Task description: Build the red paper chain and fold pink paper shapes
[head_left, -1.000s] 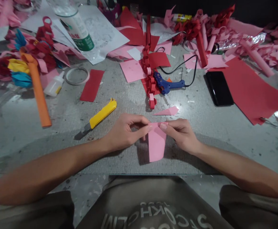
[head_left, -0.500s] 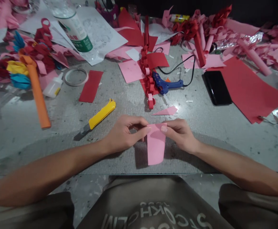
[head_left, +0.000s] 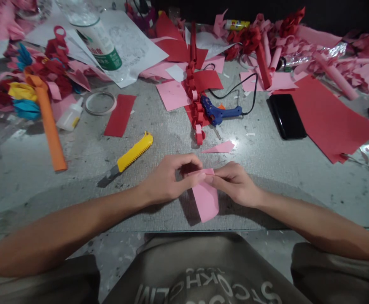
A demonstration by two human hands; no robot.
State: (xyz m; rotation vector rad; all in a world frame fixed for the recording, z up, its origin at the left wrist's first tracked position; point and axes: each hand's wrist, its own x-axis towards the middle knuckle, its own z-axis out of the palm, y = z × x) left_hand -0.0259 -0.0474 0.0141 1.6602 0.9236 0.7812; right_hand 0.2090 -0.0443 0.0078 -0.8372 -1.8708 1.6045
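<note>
Between my two hands is a piece of pink paper (head_left: 207, 202), its upper edge folded over and its lower part hanging toward me. My left hand (head_left: 173, 177) pinches the upper left of the paper with the thumb in front; its other fingers curl behind. The thumb and fingers of my right hand (head_left: 235, 182) grip the upper right, close to the left thumb. Just beyond my hands lies a pointed pink paper scrap (head_left: 219, 147). A yellow utility knife (head_left: 135, 152) rests left of my left hand.
Beyond my hands lie a red and pink paper chain (head_left: 198, 112) and a blue glue gun (head_left: 224, 113) with its cord. A black phone (head_left: 287, 116) overlaps a large red sheet (head_left: 332, 118) at right. A plastic bottle (head_left: 100, 42), tape roll (head_left: 101, 103) and glue bottle (head_left: 71, 116) are at left.
My hands have come closer together, the thumbs now almost touching. The paper's upper edge is folded over at a slant, and its lower part has tilted.
</note>
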